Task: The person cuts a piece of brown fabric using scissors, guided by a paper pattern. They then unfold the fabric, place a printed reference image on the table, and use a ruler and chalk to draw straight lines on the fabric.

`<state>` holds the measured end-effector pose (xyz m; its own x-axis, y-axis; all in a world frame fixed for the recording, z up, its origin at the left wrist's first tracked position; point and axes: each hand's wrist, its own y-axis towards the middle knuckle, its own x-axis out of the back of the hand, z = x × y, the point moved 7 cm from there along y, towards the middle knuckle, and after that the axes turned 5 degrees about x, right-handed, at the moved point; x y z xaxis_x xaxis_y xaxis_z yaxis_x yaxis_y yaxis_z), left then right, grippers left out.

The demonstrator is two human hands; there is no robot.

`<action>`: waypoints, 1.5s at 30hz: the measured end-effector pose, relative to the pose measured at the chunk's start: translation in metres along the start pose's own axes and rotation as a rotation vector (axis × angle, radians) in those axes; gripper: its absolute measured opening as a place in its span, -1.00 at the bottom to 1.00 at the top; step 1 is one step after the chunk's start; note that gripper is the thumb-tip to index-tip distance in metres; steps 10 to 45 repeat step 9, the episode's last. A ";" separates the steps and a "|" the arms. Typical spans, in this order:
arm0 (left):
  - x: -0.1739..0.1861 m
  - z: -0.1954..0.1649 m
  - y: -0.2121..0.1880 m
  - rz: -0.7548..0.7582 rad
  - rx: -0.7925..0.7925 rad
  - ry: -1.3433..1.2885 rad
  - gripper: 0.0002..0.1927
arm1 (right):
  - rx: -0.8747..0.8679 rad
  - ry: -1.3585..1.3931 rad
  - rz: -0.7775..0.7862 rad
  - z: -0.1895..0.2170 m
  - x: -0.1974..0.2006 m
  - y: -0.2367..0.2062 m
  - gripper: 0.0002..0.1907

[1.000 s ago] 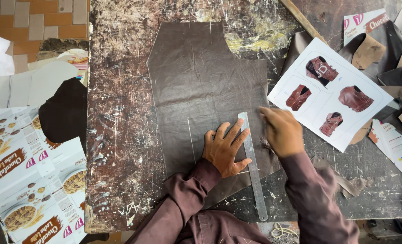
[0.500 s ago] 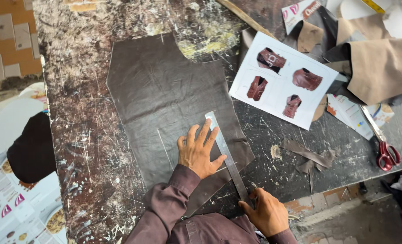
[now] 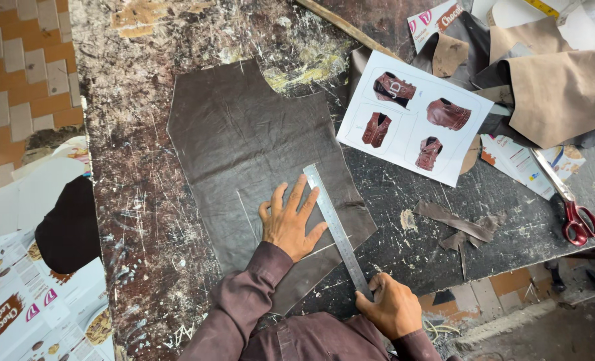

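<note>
While the left hand (image 3: 289, 224) lies spread on limp, thin leather (image 3: 257, 154), the right hand (image 3: 392, 309) pinches the stiff steel ruler (image 3: 334, 227) at the desk's (image 3: 137, 200) near edge

A dark brown leather panel (image 3: 257, 154) is laid flat on the table (image 3: 137, 200), its top edge cut with a curved notch and its lower corner hanging over the table's near edge. A steel ruler (image 3: 334, 227) is laid diagonally on the panel's lower right part, one end on the leather, the other past the panel's edge near the table's front.
</note>
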<state>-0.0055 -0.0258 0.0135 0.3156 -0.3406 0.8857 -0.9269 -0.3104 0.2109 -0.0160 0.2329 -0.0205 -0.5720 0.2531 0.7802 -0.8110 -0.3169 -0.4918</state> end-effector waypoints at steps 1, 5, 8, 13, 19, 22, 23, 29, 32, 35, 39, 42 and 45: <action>0.003 0.005 -0.003 -0.008 0.037 0.009 -0.27 | -0.009 0.003 0.004 -0.001 -0.001 0.000 -0.58; 0.021 0.039 -0.031 -0.102 0.201 0.051 -0.35 | 0.007 0.008 0.015 -0.006 -0.004 0.000 -0.57; 0.038 0.072 -0.071 -0.201 0.328 0.104 -0.40 | 0.057 0.020 -0.030 -0.009 -0.005 0.000 -0.58; 0.042 0.081 -0.087 -0.230 0.374 0.124 -0.42 | 0.074 0.025 -0.048 -0.010 -0.006 0.000 -0.58; 0.042 0.081 -0.087 -0.230 0.374 0.124 -0.42 | 0.074 0.025 -0.048 -0.010 -0.006 0.000 -0.58; 0.042 0.081 -0.087 -0.230 0.374 0.124 -0.42 | 0.074 0.025 -0.048 -0.010 -0.006 0.000 -0.58; 0.042 0.081 -0.087 -0.230 0.374 0.124 -0.42 | 0.074 0.025 -0.048 -0.010 -0.006 0.000 -0.58; 0.042 0.081 -0.087 -0.230 0.374 0.124 -0.42 | 0.074 0.025 -0.048 -0.010 -0.006 0.000 -0.58; 0.042 0.081 -0.087 -0.230 0.374 0.124 -0.42 | 0.074 0.025 -0.048 -0.010 -0.006 0.000 -0.58; 0.042 0.081 -0.087 -0.230 0.374 0.124 -0.42 | 0.074 0.025 -0.048 -0.010 -0.006 0.000 -0.58; 0.042 0.081 -0.087 -0.230 0.374 0.124 -0.42 | 0.074 0.025 -0.048 -0.010 -0.006 0.000 -0.58; 0.042 0.081 -0.087 -0.230 0.374 0.124 -0.42 | 0.074 0.025 -0.048 -0.010 -0.006 0.000 -0.58; 0.042 0.081 -0.087 -0.230 0.374 0.124 -0.42 | 0.074 0.025 -0.048 -0.010 -0.006 0.000 -0.58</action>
